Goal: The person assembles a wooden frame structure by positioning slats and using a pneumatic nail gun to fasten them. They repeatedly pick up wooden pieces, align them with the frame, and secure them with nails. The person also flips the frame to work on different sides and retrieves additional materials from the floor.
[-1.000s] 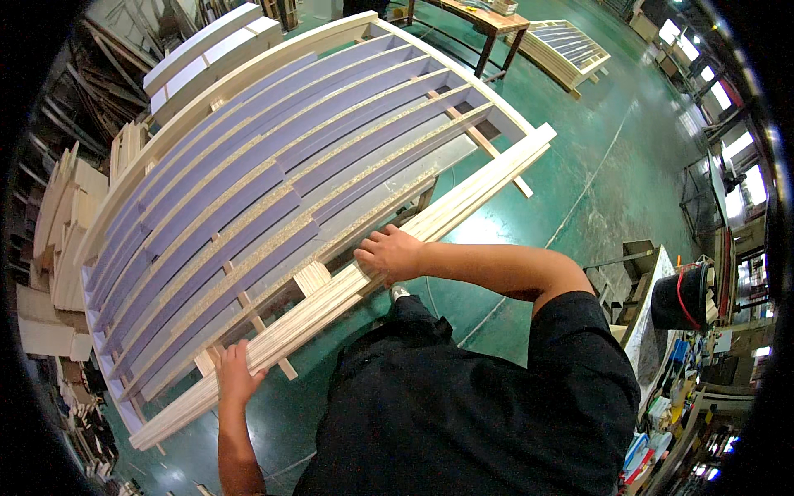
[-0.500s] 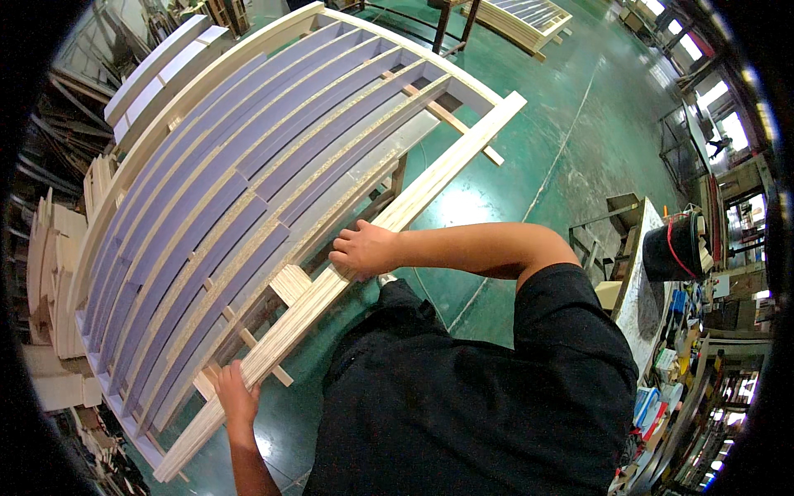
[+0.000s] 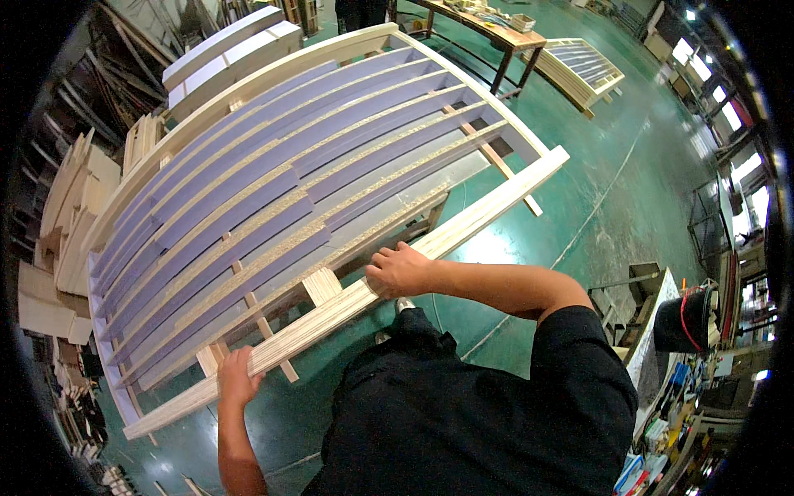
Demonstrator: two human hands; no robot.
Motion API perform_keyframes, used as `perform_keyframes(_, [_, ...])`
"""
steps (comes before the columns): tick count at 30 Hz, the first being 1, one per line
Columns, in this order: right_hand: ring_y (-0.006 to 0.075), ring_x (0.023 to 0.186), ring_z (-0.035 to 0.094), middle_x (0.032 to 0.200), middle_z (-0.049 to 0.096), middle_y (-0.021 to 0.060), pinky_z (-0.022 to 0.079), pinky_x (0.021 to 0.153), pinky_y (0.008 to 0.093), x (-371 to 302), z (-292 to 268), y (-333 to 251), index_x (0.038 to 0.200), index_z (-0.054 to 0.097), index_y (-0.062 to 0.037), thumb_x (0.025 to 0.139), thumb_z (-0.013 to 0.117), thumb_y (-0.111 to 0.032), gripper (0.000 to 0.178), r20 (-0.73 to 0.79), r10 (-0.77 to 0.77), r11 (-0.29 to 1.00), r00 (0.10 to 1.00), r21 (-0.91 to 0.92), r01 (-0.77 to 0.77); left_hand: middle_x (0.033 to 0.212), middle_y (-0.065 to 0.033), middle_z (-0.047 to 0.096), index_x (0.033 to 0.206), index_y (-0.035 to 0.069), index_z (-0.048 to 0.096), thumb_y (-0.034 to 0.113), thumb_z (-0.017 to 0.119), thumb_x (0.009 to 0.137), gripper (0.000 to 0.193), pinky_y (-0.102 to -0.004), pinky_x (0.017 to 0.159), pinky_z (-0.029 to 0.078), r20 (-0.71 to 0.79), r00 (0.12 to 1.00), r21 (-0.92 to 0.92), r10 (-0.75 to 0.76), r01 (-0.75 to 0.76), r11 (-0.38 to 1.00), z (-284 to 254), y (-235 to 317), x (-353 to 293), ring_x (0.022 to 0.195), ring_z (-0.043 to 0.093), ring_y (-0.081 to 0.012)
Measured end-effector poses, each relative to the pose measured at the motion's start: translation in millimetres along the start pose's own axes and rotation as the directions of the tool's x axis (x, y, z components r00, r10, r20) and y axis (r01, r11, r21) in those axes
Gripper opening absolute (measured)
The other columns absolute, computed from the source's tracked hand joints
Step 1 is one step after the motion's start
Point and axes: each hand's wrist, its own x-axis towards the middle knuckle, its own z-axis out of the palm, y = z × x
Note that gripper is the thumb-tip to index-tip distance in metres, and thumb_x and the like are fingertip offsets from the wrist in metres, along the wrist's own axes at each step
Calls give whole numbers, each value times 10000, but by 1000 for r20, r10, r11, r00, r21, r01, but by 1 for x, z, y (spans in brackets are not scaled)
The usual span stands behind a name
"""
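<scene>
A long, pale laminated wood beam [image 3: 314,327] lies slantwise along the near edge of a big slatted wooden frame [image 3: 488,99]. My left hand [image 3: 238,376] is wrapped over the beam toward its lower left end. Farther up, near the beam's middle, my right hand [image 3: 399,270] grips it from above; its fingertips curl over the far side. Curved slats with purple faces [image 3: 256,217] fill the frame. Between the hands, a short wood block [image 3: 321,287] juts out against the beam's far edge. Thin cross strips [image 3: 271,337] pass beneath it.
A workbench [image 3: 521,39] with small items stands at the far side, beside a lower stack of slatted frames [image 3: 583,62]. Cut boards [image 3: 83,211] are piled at left. At right, a black bucket [image 3: 682,321] sits on a cluttered bench. Green floor [image 3: 571,248] surrounds the frame.
The view has shifted, so the frame and both hands appear farther right, and more of the far workbench shows. Both hands remain on the beam, which slants less steeply in the picture.
</scene>
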Motion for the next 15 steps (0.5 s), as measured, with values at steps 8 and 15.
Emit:
perform_keyframes(8, [310,1161,602,1159,615,129,507,857,550,20,-9,-12,1194,557,-97,904,646,-378,414,83,14,1000,996,-1,-14,1253,-147,612,1318,122,553,201,842,726,664,-519,1012,429,-33,998,38,-58,59,998,14,-3,-17,1202,561,-369])
perform_keyframes(15, [378,1254,534,1277,581,180,446,997,561,-10,32,8,1281,534,-50,739,859,-368,707,40,41,999,998,16,-41,1136,-84,617,1224,152,571,256,769,796,483,-515,944,466,-92,995,4,50,-49,999,29,7,-11,1117,594,-310])
